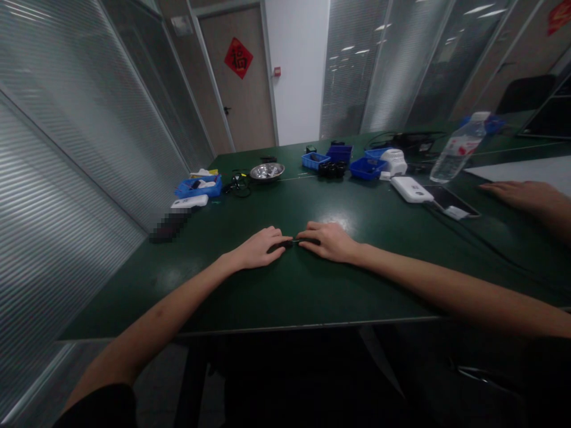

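Note:
Both my hands rest low over the green table (250, 291), facing each other near the middle. My left hand (261, 246) has its thumb and fingers closed round a small black object (285, 243). Close by on the right, the fingers of my right hand (329, 241) are closed round a dark piece in line with it. A thin, light strip shows in the narrow gap between the fingertips. Most of what I hold is covered by my fingers, so its kind is unclear.
Blue trays (366, 169), a metal bowl (267, 172) and a black cable (241, 187) lie towards the back. At right are a water bottle (461, 148), a white power bank (411, 189), a phone (451, 201) and another person's hand (524, 196). A blue basket (198, 186) sits left.

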Demonstrator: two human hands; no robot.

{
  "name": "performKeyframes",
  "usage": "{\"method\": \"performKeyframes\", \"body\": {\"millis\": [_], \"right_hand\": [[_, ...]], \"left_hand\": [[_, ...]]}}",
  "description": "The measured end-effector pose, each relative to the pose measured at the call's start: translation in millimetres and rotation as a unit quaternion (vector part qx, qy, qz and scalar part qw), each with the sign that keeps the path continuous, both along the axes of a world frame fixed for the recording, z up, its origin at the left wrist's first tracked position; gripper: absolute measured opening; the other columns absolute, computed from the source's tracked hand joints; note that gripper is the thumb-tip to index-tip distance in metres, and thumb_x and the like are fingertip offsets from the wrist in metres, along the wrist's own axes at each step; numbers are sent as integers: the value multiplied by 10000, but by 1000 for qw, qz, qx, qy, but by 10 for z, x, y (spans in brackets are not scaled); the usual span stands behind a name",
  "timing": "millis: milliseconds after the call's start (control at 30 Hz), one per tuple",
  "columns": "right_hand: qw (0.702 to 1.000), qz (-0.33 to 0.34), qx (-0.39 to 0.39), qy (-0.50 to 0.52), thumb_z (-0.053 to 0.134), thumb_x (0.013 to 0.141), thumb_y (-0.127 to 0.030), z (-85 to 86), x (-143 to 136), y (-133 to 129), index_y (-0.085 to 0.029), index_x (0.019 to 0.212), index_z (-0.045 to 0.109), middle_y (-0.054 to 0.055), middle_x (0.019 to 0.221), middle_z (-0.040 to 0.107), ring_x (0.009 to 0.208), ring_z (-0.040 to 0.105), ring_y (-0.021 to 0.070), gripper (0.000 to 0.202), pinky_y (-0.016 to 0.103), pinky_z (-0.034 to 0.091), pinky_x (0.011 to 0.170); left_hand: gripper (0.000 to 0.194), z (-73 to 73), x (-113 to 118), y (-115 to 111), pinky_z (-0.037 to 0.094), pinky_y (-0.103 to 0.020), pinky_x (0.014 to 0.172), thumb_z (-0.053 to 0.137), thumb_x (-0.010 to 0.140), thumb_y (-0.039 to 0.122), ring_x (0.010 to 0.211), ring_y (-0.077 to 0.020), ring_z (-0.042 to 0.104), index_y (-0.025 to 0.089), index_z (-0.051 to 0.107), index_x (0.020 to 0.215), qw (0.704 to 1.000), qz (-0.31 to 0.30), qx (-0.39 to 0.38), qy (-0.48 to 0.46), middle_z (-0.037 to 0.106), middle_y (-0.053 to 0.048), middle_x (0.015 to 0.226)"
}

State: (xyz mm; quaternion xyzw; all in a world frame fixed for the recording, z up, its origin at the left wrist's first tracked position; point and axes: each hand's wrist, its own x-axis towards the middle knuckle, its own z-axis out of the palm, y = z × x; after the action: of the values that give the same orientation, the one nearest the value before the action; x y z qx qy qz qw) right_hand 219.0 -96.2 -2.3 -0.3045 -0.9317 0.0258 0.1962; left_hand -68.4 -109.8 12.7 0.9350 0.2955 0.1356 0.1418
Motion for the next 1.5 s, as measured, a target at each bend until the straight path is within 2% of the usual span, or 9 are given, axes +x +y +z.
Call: {"method": "performKeyframes", "body": {"millis": [433, 567, 667, 767, 833, 1000, 1200, 1333, 1500], "right_hand": [[995, -96, -11, 18, 633, 987, -391, 37, 13, 8, -255, 1119, 801, 57, 1049, 730, 824, 666, 206, 253, 312, 424, 671], [992, -124, 8, -1, 635, 993, -403, 51, 111, 93, -254, 1115, 797, 64, 1098, 726, 824, 657, 217, 251, 321, 412, 654], [988, -148, 26, 31, 599, 1032, -409, 38, 204, 190, -227, 1196, 755, 89, 1125, 713, 910, 650, 247, 291, 337, 435, 689], [984, -146, 48, 86, 537, 1077, -403, -2, 255, 271, -234, 1291, 714, 110, 1132, 687, 1016, 612, 273, 325, 363, 470, 778], [986, -128, 53, 98, 493, 1096, -377, -40, 252, 302, -246, 1363, 690, 124, 1150, 669, 1054, 581, 287, 357, 390, 475, 829], [997, -74, 1, 14, 471, 1096, -294, -112, 202, 323, -255, 1420, 678, 142, 1172, 667, 1089, 575, 307, 387, 460, 440, 924], [997, -67, -27, 22, 467, 1093, -315, -116, 225, 340, -242, 1455, 654, 152, 1226, 665, 1100, 587, 305, 414, 461, 459, 955], [997, -65, -30, 25, 463, 1091, -316, -122, 229, 343, -240, 1453, 656, 150, 1235, 663, 1105, 587, 305, 418, 459, 467, 966], [997, -65, -27, 22, 452, 1094, -315, -105, 221, 325, -234, 1454, 648, 150, 1233, 663, 1084, 590, 302, 417, 453, 467, 944]], "left_hand": [[487, 7, -28, 5, 468, -432, 915, 554, 1028, 330, 945, -251, 561, 233, 535, 1505, 999, 18, -31, -29, 636, -77, 1013], [362, 32, -27, -23, 471, -447, 960, 603, 1006, 327, 980, -255, 583, 216, 638, 1349, 999, 20, -21, -34, 650, -78, 1024], [276, 46, -5, -49, 474, -457, 1021, 603, 1016, 324, 1107, -271, 593, 212, 685, 1254, 999, 12, -7, -53, 662, -105, 1160], [274, 31, 11, -57, 440, -482, 1117, 614, 1022, 311, 1282, -281, 561, 232, 691, 1272, 997, -4, 1, -75, 639, -114, 1357], [274, 6, 15, -48, 417, -501, 1146, 609, 1030, 293, 1336, -279, 546, 248, 695, 1286, 997, -17, 5, -77, 644, -103, 1403], [309, -35, 14, -12, 444, -478, 1085, 572, 1057, 271, 1264, -261, 598, 247, 690, 1342, 998, -28, 15, -62, 723, -92, 1299], [340, -44, -6, 16, 476, -453, 1066, 557, 1066, 270, 1214, -243, 623, 237, 663, 1388, 997, -19, 11, -75, 713, -101, 1288], [335, -72, -77, 103, 530, -383, 965, 617, 1032, 271, 1132, -221, 655, 238, 670, 1361, 993, 23, -26, -115, 713, -85, 1231], [361, -79, -375, 363, 511, -316, 743, 695, 965, 315, 880, -184, 649, 234, 707, 1316, 979, 138, -25, -146, 724, -69, 1169]]}}
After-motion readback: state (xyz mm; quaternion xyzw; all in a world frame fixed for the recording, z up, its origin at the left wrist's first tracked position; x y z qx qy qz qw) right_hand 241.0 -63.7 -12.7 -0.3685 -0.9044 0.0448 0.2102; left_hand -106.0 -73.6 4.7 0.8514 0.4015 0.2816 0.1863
